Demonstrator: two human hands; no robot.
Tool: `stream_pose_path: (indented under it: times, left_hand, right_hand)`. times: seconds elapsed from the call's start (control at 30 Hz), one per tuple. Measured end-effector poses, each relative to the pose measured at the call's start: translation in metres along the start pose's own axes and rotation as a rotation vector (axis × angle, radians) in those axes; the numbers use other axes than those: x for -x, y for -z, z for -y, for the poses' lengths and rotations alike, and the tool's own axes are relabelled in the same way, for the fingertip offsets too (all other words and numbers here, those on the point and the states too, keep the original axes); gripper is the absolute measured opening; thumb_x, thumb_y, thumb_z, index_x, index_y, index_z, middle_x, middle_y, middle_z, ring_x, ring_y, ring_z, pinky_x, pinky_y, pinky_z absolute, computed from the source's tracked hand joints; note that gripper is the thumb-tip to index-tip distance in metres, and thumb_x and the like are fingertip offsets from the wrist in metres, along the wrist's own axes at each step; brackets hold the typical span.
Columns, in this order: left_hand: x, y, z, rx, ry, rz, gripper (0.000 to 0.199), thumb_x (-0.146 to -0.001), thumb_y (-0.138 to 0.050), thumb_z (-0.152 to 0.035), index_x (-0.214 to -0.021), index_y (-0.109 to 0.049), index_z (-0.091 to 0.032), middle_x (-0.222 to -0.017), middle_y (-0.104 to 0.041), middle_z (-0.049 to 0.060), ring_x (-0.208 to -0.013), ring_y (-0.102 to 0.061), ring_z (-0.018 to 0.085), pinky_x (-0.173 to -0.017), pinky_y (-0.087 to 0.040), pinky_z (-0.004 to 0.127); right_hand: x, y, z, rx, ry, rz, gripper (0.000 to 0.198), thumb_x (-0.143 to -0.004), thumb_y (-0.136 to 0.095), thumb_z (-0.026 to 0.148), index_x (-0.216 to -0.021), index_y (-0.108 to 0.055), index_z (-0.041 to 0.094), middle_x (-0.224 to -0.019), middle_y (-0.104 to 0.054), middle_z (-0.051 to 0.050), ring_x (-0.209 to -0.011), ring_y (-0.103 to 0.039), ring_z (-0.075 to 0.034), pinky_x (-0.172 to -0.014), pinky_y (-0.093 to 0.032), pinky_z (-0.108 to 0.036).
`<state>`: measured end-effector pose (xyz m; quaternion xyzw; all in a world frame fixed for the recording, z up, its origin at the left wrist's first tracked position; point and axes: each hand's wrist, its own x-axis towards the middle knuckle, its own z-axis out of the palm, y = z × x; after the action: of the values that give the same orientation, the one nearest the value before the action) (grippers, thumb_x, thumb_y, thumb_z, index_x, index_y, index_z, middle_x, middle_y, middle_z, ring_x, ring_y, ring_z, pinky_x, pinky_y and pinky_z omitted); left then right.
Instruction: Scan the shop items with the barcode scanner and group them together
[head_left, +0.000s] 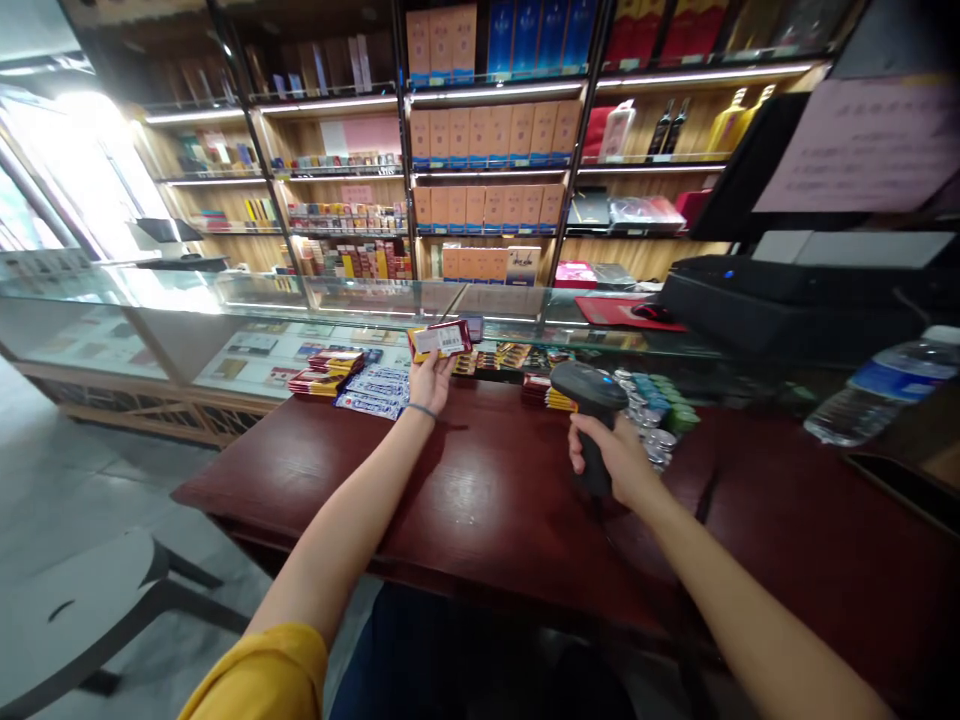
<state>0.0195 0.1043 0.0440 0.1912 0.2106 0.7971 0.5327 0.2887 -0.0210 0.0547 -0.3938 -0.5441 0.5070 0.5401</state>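
Note:
My left hand point(429, 381) holds up a red packet point(439, 341) whose white barcode label faces me, above the far side of the dark red wooden table point(480, 500). My right hand point(611, 455) grips the handle of a black barcode scanner point(589, 400), its head turned left toward the packet. About a hand's width separates the scanner head from the packet. Stacks of red packets point(326, 370) and blue-and-white packets point(375, 390) lie on the table left of my left hand.
Small round tins point(656, 415) cluster right of the scanner. A glass display counter point(300, 300) runs behind the table, with stocked shelves point(487, 150) beyond it. A black register point(787, 300) and a water bottle point(877, 390) stand at the right. A grey chair point(90, 610) is at lower left.

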Motion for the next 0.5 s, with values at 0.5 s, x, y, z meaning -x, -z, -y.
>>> stream_pose_path:
  times: [0.5]
  left_hand:
    - [0.019,-0.008,0.061,0.06,0.128,0.089,0.02,-0.091,-0.059,-0.009,-0.107,-0.061,-0.021,-0.114,-0.071,0.007,-0.109,-0.069,0.018,-0.105,-0.052,0.043]
  right_hand:
    - [0.001,-0.005,-0.002,0.029,-0.047,-0.009,0.026,-0.079,-0.07,0.04,-0.085,-0.055,0.02,-0.048,-0.055,0.007,-0.032,-0.048,-0.01,-0.033,-0.039,-0.021]
